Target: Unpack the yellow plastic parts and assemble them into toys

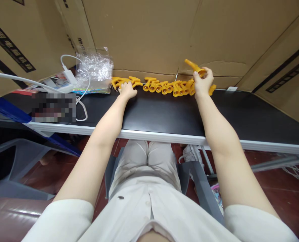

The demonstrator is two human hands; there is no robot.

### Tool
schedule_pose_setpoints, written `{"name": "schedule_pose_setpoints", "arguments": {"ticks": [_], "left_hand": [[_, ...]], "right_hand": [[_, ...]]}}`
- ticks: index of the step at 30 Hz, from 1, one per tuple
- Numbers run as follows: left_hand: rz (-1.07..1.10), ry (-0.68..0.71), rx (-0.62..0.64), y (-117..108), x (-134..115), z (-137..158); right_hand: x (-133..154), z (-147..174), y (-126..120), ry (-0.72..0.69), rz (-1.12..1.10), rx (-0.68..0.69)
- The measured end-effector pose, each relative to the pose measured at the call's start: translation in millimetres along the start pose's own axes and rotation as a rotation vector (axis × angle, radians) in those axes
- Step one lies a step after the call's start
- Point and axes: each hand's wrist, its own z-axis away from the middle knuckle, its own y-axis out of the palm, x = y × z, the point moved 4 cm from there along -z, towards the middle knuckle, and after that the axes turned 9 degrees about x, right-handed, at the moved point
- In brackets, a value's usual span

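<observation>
Along the back of the black tabletop runs a row of yellow horn-shaped plastic pieces [164,87], most with their flared round mouths facing me. My right hand [204,82] is closed on one yellow horn-shaped piece [191,64], lifted above the row's right end with its narrow stem pointing up and left. At the left end lies a heap of similar pieces [118,80]. My left hand [128,90] rests there with curled fingers, closed on a yellow piece; its fingertips are partly hidden.
Cardboard walls [152,37] stand behind and beside the black table [159,114]. To the left are a clear plastic bag [95,72], a white charger [70,76], a white cable [26,77] and a blurred-out patch. A pale metal edge [162,135] borders the tabletop in front.
</observation>
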Motion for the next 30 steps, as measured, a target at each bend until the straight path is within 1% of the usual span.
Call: {"name": "schedule_pose_setpoints", "arguments": {"ticks": [2,3,4,5,7,10,13,16,21,24,27,30], "left_hand": [[-0.035,-0.008,0.063,0.8,-1.8,2.5],[-0.063,-0.014,0.097,0.9,-2.9,4.3],[-0.091,-0.017,0.129,0.8,-4.0,6.3],[-0.118,-0.018,0.156,0.7,-5.2,8.3],[-0.161,-0.016,0.186,0.2,-7.2,11.5],[-0.194,-0.008,0.187,0.2,-8.5,13.3],[-0.204,-0.006,0.186,1.0,-8.8,13.6],[-0.202,0.001,0.181,0.6,-10.1,14.4],[-0.2,0.016,0.177,-0.3,-12.3,15.3],[-0.206,0.017,0.179,-0.2,-12.8,15.8],[-0.216,0.006,0.187,0.3,-12.3,15.9],[-0.219,0.002,0.186,0.7,-11.4,15.1]], "right_hand": [[5.3,8.9,-13.8,-0.081,0.236,-0.248],[7.3,13.6,-17.7,-0.095,0.381,-0.35],[7.6,16.9,-18.5,-0.081,0.513,-0.385],[6.5,18.9,-17.6,-0.056,0.631,-0.382],[2.2,20.9,-14.2,-0.011,0.821,-0.32],[-4.7,22.4,-9.6,0.023,0.982,-0.219],[-8.6,23.4,-5.3,0.045,1.051,-0.17],[-10.1,23.4,0.9,0.073,1.093,-0.162],[-16.7,20.7,6.0,0.184,1.072,-0.122],[-23.0,18.5,1.0,0.225,1.025,-0.095],[-31.1,17.0,-8.7,0.275,0.981,-0.098],[-37.0,15.7,-16.9,0.283,0.942,-0.092]]}}
